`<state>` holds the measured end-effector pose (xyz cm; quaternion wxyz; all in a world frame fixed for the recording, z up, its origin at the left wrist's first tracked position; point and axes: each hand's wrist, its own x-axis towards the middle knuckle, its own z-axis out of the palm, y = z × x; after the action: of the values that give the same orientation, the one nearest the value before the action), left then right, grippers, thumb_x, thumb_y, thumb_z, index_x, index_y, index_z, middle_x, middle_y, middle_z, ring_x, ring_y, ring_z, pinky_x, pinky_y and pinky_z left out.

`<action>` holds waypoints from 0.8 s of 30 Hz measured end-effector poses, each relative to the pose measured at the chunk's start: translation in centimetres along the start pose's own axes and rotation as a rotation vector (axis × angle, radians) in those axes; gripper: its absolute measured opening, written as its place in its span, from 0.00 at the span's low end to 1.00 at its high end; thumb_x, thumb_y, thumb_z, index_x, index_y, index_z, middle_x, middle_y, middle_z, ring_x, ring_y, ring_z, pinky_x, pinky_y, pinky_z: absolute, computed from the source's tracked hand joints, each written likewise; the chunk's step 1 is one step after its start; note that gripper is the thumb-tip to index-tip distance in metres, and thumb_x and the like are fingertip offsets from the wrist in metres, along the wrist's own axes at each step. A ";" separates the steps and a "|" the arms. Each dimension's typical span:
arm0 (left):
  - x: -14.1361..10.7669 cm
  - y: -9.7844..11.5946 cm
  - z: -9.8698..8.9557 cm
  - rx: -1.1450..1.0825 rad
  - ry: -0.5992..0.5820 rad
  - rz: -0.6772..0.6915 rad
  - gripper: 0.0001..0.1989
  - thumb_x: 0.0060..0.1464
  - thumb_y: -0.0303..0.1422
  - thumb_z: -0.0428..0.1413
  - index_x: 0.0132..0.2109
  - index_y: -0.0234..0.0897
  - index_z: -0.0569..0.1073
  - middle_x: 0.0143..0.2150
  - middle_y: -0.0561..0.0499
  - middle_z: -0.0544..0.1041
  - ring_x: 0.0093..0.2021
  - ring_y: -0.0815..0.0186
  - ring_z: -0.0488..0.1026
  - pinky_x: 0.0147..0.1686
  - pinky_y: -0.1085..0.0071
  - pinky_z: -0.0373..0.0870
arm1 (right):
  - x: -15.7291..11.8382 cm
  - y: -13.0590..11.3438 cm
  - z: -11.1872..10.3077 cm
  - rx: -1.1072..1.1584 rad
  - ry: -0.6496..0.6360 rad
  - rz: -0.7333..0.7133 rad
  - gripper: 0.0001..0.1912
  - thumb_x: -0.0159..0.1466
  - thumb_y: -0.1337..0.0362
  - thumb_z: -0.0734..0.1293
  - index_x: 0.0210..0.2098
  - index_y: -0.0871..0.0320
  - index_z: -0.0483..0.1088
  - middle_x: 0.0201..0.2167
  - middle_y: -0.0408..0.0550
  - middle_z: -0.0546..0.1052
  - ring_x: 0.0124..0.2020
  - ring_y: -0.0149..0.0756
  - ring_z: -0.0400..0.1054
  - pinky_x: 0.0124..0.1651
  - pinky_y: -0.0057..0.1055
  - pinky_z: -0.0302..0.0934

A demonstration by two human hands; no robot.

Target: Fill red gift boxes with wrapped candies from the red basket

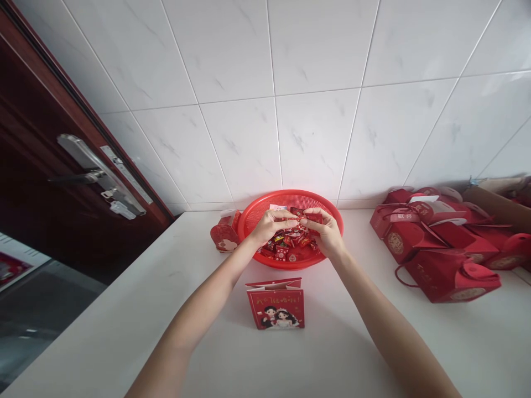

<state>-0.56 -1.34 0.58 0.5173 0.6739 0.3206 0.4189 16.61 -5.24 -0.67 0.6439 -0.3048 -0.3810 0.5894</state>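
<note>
Clock hub = the red basket [290,267]. Nearest: bare L forearm [199,315] reaches in from approx. 7–8, R forearm [385,320] from approx. 4–5, over a white table [332,354]. At 6, a red card bag [276,309] w/ a cartoon couple stands upright, mouth up. Looks light and fairly stiff but prob. easy to crease or tip; best held by both side edges, low down.

Over the basket, the L hand [269,225] and R hand [327,232] are together, thumbs and fingertips pinching one small red-and-gold wrapped sweet [298,220] btwn them. Its exact shape is too small to tell. Prob. v. light, wrapper thin and slick; a fingertip pinch at its ends should do, w/o squeezing hard. Below lie more wrapped sweets [282,253], mostly red, loosely heaped. The basket looks like plastic, finely holed; take it by the rim.

At 9, just beside it, a small red box [226,235]. At 3, well apart, red boxes [435,273] bunched up; btwn 2 and 3, a brown carton [481,199]. At 12, a white tiled wall [315,138]. Btwn 9 and 10, a dark door [33,193] w/ keys [120,207] at its lock.
</note>
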 end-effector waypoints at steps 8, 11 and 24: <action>0.2 -0.3 0.0 -0.133 0.093 -0.031 0.20 0.42 0.45 0.71 0.39 0.35 0.84 0.38 0.48 0.80 0.37 0.65 0.74 0.40 0.68 0.70 | 0.0 -0.4 0.1 0.034 0.067 0.056 0.20 0.40 0.61 0.82 0.31 0.53 0.76 0.26 0.41 0.79 0.28 0.37 0.72 0.34 0.34 0.69; 0.3 -0.3 -0.1 -0.134 0.133 -0.004 0.21 0.42 0.47 0.70 0.37 0.35 0.83 0.38 0.48 0.80 0.38 0.64 0.74 0.41 0.68 0.71 | 0.2 -0.4 0.0 0.037 0.063 0.073 0.18 0.43 0.58 0.81 0.31 0.54 0.76 0.27 0.42 0.80 0.31 0.40 0.75 0.34 0.35 0.69; 1.0 -1.0 -1.2 0.030 0.084 -0.009 0.23 0.48 0.47 0.67 0.45 0.35 0.81 0.40 0.47 0.81 0.39 0.63 0.75 0.43 0.68 0.71 | 0.1 0.0 -0.1 -0.016 -0.100 0.206 0.18 0.45 0.60 0.80 0.35 0.56 0.78 0.32 0.46 0.82 0.35 0.41 0.77 0.40 0.35 0.69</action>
<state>-1.22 0.34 0.01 0.4952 0.6619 0.3512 0.4398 16.72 -5.12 -0.76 0.5576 -0.3177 -0.3843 0.6637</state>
